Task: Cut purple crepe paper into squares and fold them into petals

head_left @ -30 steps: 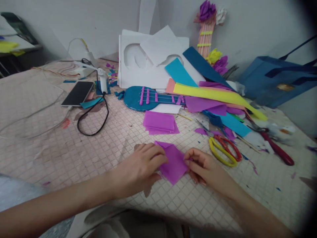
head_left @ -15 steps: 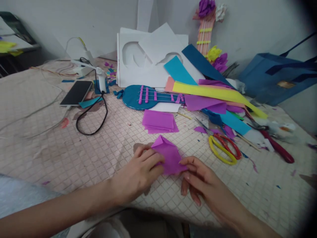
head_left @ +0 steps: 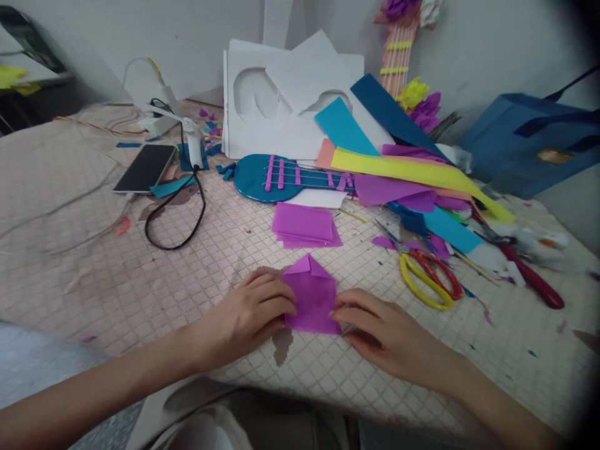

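A piece of purple paper [head_left: 310, 301] lies on the table in front of me, its top corners folded inward to a point. My left hand [head_left: 260, 309] grips its left edge, fingers curled with their tips on the paper. At the opposite edge, my right hand [head_left: 375, 328] pinches the paper between thumb and fingers. Just beyond sits a small stack of purple paper pieces [head_left: 304, 224]. Behind the stack lies a blue paper guitar [head_left: 262, 179] with purple strips and thin strings across it.
Yellow-and-red-handled scissors [head_left: 424, 281] lie to the right, near red-handled pliers [head_left: 539, 284]. Coloured paper strips [head_left: 422, 178] pile up behind them, beside a blue bag [head_left: 510, 140]. A phone [head_left: 146, 167] and a black cord loop [head_left: 201, 212] are on the left. White boards [head_left: 248, 134] lean at the back.
My right fingers have drawn in against the paper's right edge, and my left hand has shifted left to its left edge. The paper now lies flatter and squarer, both top corners folded down.
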`<action>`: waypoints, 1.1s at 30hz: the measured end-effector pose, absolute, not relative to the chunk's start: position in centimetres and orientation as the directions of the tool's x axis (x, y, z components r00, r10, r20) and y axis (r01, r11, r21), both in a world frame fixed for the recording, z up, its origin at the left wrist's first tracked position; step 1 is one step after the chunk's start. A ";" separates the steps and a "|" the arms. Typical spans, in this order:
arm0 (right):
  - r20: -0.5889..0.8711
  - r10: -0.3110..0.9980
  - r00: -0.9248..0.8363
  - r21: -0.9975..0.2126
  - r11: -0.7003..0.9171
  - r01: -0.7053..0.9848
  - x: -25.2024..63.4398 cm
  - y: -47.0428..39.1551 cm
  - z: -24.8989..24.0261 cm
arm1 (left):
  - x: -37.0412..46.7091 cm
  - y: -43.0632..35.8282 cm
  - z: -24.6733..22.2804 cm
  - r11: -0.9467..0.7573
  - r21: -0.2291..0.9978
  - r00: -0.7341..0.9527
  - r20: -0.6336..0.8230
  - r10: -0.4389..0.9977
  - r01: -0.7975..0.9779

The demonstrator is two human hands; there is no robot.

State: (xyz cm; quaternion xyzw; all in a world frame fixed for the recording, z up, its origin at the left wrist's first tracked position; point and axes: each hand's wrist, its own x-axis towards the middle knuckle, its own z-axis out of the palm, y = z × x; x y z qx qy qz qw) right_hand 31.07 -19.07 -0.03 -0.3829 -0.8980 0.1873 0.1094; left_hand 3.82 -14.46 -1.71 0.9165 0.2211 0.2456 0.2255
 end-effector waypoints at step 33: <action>0.125 0.806 -0.578 -0.610 0.522 0.596 29.7 -17.1 -0.9 | 4.7 -13.9 -1.0 -0.617 0.739 0.754 0.236 0.612 0.269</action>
